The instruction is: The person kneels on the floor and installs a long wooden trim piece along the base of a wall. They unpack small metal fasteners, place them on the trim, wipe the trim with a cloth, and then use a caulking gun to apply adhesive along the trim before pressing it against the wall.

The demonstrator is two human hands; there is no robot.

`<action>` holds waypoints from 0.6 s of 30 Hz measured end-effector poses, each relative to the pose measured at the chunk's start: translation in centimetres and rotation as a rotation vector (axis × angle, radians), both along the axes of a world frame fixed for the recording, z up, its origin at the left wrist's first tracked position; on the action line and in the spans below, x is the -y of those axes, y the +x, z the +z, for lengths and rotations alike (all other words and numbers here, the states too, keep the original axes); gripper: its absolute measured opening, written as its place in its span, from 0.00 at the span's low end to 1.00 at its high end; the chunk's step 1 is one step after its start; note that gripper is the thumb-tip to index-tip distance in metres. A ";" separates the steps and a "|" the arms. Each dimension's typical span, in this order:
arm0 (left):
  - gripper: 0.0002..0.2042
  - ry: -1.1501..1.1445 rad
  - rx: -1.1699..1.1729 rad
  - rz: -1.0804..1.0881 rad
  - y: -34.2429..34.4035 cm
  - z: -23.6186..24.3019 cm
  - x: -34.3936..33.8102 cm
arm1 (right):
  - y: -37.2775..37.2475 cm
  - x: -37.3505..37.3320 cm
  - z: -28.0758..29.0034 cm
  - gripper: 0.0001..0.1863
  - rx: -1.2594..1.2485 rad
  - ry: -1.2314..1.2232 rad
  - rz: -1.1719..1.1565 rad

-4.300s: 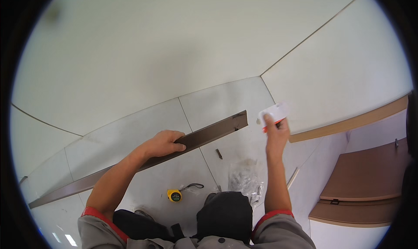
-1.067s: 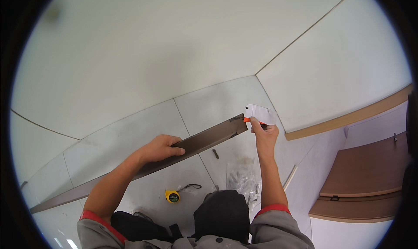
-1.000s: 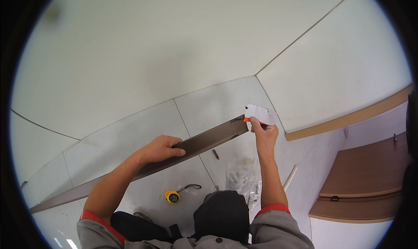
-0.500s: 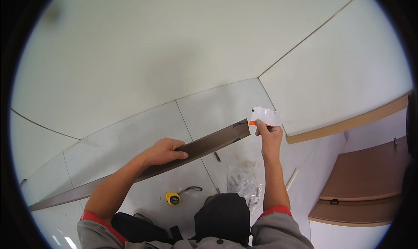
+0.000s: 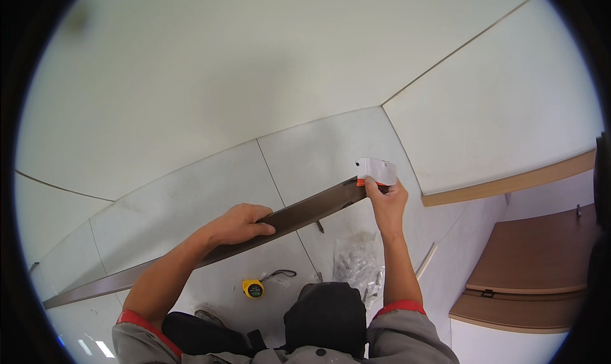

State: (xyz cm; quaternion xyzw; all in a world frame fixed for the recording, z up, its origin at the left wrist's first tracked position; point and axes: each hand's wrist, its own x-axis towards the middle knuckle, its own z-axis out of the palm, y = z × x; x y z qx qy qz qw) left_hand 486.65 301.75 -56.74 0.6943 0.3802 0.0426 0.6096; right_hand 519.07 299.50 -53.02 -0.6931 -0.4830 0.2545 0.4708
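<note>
A long dark brown strip [image 5: 312,210], like a flat trim profile, slants across the head view from lower left up to the middle right. My left hand [image 5: 240,225] grips it partway along, thumb on its upper face and fingers wrapped over the far edge. At the strip's right end my right hand [image 5: 387,195] pinches a thin white card-like piece [image 5: 377,171] with an orange lower edge. The piece overlaps the end of the strip; whether they touch cannot be made out. The right fingertips are partly hidden behind it.
On the tiled floor [image 5: 210,160] lie a yellow tape measure [image 5: 252,288] with a dark strap, a small dark slim item [image 5: 320,226] and a clear plastic bag [image 5: 359,259]. White panels rise ahead. Brown boards [image 5: 531,252] stand at the right, near a pale thin stick [image 5: 426,261].
My right hand has moved slightly left, bringing the white piece from beside the strip's end to over it. My left hand and the strip have barely moved.
</note>
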 end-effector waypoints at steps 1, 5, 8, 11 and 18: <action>0.14 -0.013 0.002 -0.006 0.0 0.3 0.0 | -0.1 0.0 -0.1 0.09 0.007 0.008 0.008; 0.14 -0.012 0.026 -0.026 0.1 1.0 0.1 | -0.9 0.5 0.0 0.08 0.025 0.012 0.040; 0.14 -0.010 0.038 -0.034 0.2 1.4 0.3 | -1.6 1.1 -0.3 0.09 0.186 0.005 0.054; 0.15 0.039 0.022 -0.031 -0.2 0.2 0.2 | -3.8 2.2 0.3 0.09 0.179 -0.008 0.137; 0.16 -0.044 -0.063 0.142 -0.8 -2.1 -1.1 | -2.5 4.2 0.7 0.09 -0.605 0.019 0.138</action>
